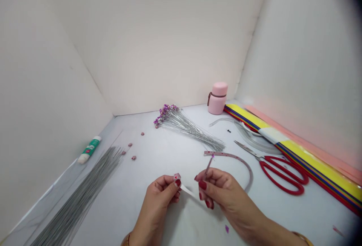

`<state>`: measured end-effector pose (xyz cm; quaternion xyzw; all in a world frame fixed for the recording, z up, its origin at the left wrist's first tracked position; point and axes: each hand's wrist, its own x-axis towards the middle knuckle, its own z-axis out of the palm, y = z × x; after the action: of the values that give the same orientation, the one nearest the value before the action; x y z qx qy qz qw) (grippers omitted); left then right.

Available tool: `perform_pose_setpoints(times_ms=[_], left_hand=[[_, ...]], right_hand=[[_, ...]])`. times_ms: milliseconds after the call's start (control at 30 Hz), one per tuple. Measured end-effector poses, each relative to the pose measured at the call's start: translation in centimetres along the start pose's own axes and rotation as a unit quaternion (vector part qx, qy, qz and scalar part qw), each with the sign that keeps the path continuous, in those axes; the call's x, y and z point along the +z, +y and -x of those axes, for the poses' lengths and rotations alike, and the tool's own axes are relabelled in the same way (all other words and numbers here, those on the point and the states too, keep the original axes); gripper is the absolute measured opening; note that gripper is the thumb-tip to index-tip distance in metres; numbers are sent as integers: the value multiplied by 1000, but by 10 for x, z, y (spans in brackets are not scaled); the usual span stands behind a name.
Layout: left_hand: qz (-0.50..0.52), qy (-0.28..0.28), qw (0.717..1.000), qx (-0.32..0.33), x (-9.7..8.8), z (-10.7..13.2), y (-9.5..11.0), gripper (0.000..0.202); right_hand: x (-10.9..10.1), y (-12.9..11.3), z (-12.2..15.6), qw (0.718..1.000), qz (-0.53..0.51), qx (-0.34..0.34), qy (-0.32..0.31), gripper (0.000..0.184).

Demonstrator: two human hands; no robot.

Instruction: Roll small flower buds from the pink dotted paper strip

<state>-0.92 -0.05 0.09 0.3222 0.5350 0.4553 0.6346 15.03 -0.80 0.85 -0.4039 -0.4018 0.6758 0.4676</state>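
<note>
My left hand (161, 193) is closed in a pinch on a small folded paper star (177, 177) at the end of a narrow paper strip. My right hand (217, 191) pinches the same paper strip (240, 161), which runs from the star through my fingers, rises past them and curves away to the right over the white table (158, 155). Both hands hover low over the table near its front edge, close together.
A bundle of bare wires (82, 197) lies front left, a glue stick (89, 149) behind it. Wires tipped with purple stars (183, 125) lie at the centre back. Red scissors (279, 170), coloured paper strips (311, 163) and a pink jar (217, 98) are right. Small loose stars (133, 158) dot the table.
</note>
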Motion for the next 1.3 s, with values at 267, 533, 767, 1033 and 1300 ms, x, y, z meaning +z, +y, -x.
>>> perform_pose_setpoints(times_ms=[267,533,767,1033,1300], left_hand=[[-18,-29,999,22,-2,-4,-6,15],[-66,-91,993,46,-1,1,-11,17],[-90,-76,990,73,1,6,-7,17],[-144,-96,980,96,3,11,-8,19],[-219,-104,967,73,5,15,-5,25]], right_hand=[[6,14,3,982,145,103,-63,30],[10,13,1,982,147,99,-60,31],[6,15,2,980,147,107,-74,34],[7,15,-1,982,132,121,-67,34],[0,9,-1,993,98,34,-58,30]])
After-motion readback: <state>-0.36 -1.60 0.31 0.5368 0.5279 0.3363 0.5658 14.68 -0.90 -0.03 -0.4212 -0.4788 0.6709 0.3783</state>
